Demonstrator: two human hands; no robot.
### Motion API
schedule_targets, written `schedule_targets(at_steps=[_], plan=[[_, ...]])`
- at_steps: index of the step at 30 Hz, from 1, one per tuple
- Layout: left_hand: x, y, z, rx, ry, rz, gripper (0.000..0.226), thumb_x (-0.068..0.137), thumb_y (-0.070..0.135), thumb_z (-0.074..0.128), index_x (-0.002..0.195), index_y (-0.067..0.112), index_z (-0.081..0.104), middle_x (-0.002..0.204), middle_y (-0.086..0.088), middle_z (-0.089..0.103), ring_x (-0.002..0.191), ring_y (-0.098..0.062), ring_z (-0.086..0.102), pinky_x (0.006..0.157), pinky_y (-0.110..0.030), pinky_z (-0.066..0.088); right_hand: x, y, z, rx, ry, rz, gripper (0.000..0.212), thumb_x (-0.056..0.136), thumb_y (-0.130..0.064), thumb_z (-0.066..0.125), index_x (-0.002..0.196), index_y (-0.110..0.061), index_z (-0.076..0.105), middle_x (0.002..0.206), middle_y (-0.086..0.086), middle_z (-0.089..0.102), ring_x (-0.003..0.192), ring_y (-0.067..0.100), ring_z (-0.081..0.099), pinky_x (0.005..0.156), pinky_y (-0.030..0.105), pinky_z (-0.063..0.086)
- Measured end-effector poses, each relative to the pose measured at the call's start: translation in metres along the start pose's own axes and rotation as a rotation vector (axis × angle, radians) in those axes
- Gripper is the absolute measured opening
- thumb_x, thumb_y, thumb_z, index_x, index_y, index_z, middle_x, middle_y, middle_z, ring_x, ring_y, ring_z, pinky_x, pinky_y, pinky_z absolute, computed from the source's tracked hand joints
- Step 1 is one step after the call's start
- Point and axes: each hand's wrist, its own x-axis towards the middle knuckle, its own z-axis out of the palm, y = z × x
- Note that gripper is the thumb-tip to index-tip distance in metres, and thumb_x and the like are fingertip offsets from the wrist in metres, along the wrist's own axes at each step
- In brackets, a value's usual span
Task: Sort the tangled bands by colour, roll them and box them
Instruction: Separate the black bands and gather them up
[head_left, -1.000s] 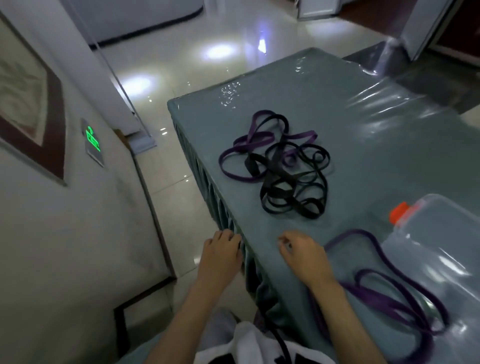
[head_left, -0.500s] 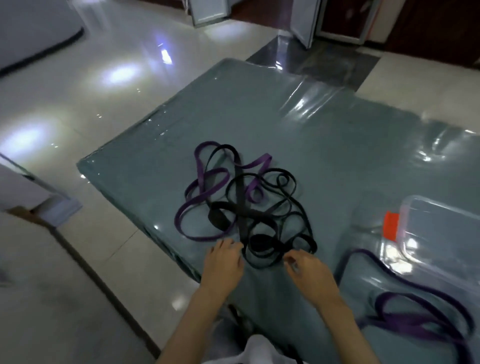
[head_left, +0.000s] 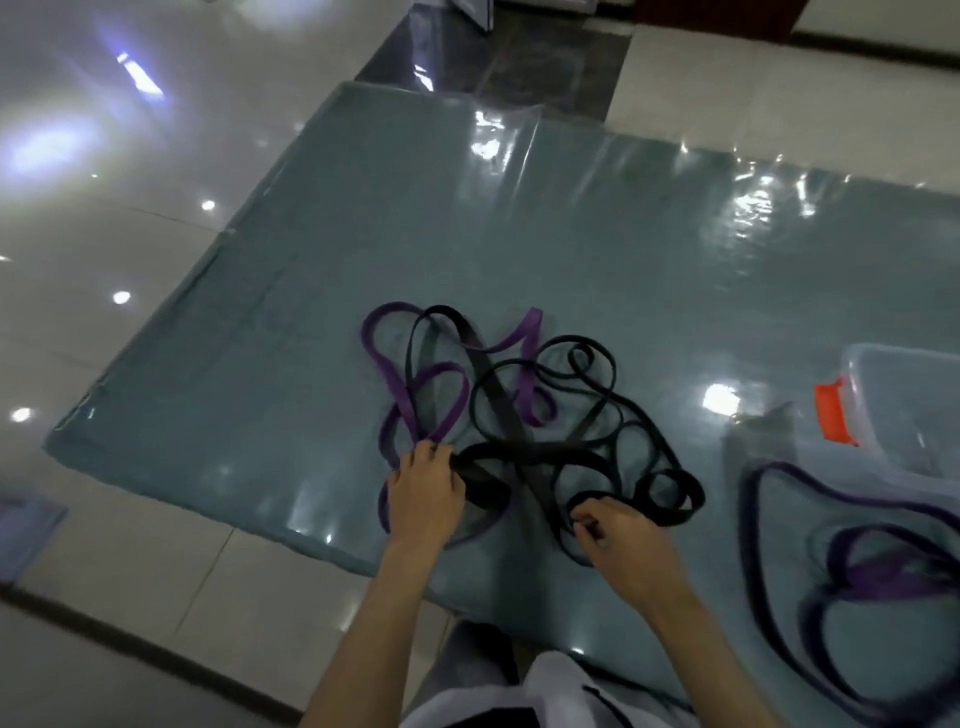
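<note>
The clear box (head_left: 906, 415) is cut off by the right edge, so only its near corner shows. The loose purple band (head_left: 878, 582) beside it is blurred and runs out at the lower right. Left hand (head_left: 426, 493) covers part of the tangle (head_left: 519, 415), and whether its fingers grip a band cannot be told.

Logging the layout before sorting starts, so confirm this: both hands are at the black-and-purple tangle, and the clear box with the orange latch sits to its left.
Wrong side. The head view shows the clear box with its orange latch to the right of the tangle, not the left. The rest stands: the left hand and right hand are both at the tangle's near edge.
</note>
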Motion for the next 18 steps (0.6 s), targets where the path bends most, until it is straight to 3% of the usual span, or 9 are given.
schedule_targets(at_steps=[4,8,14,18], plan=[[0.021,-0.034,0.001,-0.065,-0.095,-0.171,0.05,0.104,0.029,0.054,0.151,0.017,0.041,0.15,-0.01,0.043,0.129,-0.036,0.052,0.104,-0.048,0.047,0.001,-0.01,-0.001,0.011,0.02,0.031,0.012,0.1,-0.026,0.069,0.11,-0.02,0.074,0.106,-0.006,0.071,0.093,0.016,0.07,0.074,0.036,0.058],[0.037,-0.059,0.005,-0.035,-0.176,-0.159,0.036,0.102,0.022,0.056,0.137,0.015,0.056,0.134,-0.01,0.057,0.117,-0.034,0.06,0.094,-0.043,0.053,-0.001,-0.017,0.007,0.126,0.036,0.067,0.013,0.099,-0.025,0.071,0.11,-0.021,0.076,0.105,-0.008,0.073,0.092,0.01,0.071,0.079,0.036,0.06],[0.025,-0.073,-0.012,-0.159,-0.048,-0.067,0.017,0.1,0.019,0.065,0.111,0.006,0.067,0.105,-0.012,0.069,0.098,-0.031,0.067,0.084,-0.044,0.057,0.017,-0.044,0.015,0.157,-0.013,-0.072,0.017,0.103,-0.032,0.063,0.115,-0.024,0.072,0.108,-0.01,0.071,0.094,0.008,0.067,0.08,0.03,0.057],[0.013,-0.08,-0.04,-0.263,0.105,-0.095,0.012,0.095,0.017,0.071,0.095,0.008,0.064,0.092,-0.005,0.063,0.082,-0.024,0.062,0.068,-0.034,0.045,0.033,-0.05,0.02,0.247,0.014,-0.085,0.018,0.1,-0.026,0.068,0.117,-0.021,0.073,0.109,-0.004,0.072,0.097,0.011,0.068,0.085,0.031,0.057]])
